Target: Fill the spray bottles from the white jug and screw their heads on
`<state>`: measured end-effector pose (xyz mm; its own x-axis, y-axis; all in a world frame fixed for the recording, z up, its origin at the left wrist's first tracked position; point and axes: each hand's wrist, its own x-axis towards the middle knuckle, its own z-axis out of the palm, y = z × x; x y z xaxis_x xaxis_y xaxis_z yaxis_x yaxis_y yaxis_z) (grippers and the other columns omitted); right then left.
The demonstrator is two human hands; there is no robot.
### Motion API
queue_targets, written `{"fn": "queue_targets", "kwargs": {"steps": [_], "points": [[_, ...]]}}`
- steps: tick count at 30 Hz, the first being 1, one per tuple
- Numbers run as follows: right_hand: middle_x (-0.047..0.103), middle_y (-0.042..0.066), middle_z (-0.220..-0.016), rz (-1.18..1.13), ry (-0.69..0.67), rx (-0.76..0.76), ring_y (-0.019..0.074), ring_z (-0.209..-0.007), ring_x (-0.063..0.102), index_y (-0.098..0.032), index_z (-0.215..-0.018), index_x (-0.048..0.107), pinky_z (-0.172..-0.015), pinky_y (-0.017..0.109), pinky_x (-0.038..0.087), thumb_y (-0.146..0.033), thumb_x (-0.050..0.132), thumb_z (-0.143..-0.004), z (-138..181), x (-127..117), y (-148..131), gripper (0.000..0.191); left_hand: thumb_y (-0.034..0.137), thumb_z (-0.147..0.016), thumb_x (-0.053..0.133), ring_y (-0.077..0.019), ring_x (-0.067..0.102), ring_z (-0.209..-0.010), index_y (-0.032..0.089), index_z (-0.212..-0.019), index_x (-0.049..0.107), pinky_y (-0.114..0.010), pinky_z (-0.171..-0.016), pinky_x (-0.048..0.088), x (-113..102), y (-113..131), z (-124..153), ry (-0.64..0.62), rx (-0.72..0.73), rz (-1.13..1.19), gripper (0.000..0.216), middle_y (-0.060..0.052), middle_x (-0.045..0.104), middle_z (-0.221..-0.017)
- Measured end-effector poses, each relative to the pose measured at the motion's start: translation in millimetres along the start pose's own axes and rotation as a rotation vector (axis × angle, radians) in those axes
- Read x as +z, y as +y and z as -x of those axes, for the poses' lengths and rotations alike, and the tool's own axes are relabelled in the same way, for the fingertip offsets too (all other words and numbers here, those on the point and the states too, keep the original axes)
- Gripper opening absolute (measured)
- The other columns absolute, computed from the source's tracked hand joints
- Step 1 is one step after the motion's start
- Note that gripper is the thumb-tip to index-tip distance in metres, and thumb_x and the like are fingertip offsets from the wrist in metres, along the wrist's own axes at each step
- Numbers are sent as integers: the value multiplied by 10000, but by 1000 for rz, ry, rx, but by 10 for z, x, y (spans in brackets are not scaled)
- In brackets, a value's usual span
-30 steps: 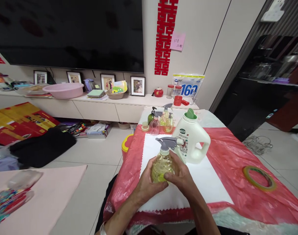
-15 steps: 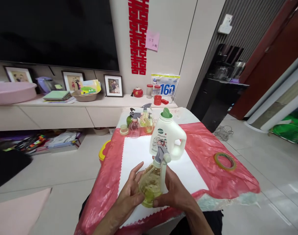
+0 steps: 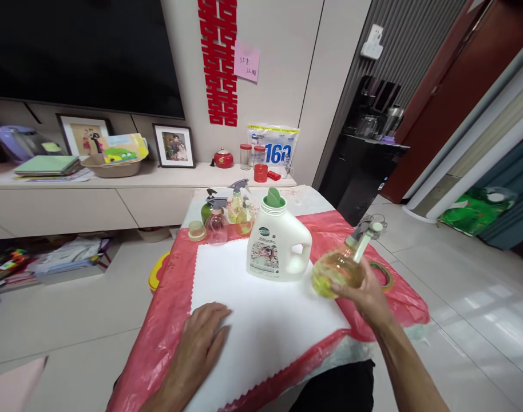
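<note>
My right hand [image 3: 367, 294] grips a clear spray bottle [image 3: 336, 272] with yellowish liquid and a grey trigger head. It tilts to the right above the table's right side, partly blurred. My left hand [image 3: 203, 337] lies with nothing in it on the white scallop-edged sheet [image 3: 261, 320], fingers stretched out. Between and beyond the hands, a white detergent jug [image 3: 276, 246] stands upright on the sheet, its green spout insert showing at the uncapped mouth. Behind the bottle, a roll of tape [image 3: 384, 276] rests on the red plastic cover [image 3: 405, 297], partly hidden.
At the table's back left stand several small bottles, among them a pink-tinted spray bottle [image 3: 217, 228], beside a pale green cap [image 3: 197, 229]. A low cabinet [image 3: 171, 186] with jars and picture frames runs behind. A black cabinet [image 3: 358, 171] stands beyond the right side.
The spray bottle has moved from between both hands to the right, held by my right hand alone. My left hand has let go and rests on the sheet. The view has turned right.
</note>
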<state>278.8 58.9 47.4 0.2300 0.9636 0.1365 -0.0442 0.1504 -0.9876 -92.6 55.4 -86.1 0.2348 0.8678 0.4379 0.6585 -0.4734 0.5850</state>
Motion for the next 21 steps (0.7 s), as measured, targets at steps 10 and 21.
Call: {"fn": "queue_targets", "kwargs": {"steps": [10, 21], "points": [[684, 81, -1177, 352, 278, -147, 283, -1037, 673, -248, -1434, 447, -952, 475, 529, -337, 877, -559, -1281, -440, 462, 979, 324, -975, 580, -265, 667, -1092, 253, -1126, 682, -377, -908, 482, 65, -46, 54, 141, 260, -356, 195, -63, 752, -1130], [584, 112, -1355, 468, 344, -169, 295, -1196, 587, -242, -1542, 313, -1073, 492, 454, -335, 863, -511, -2292, -346, 1115, 1173, 280, -947, 603, -255, 684, -1102, 235, -1173, 665, -384, -950, 486, -12, -122, 68, 87, 390, -507, 238, -56, 774, -1120]]}}
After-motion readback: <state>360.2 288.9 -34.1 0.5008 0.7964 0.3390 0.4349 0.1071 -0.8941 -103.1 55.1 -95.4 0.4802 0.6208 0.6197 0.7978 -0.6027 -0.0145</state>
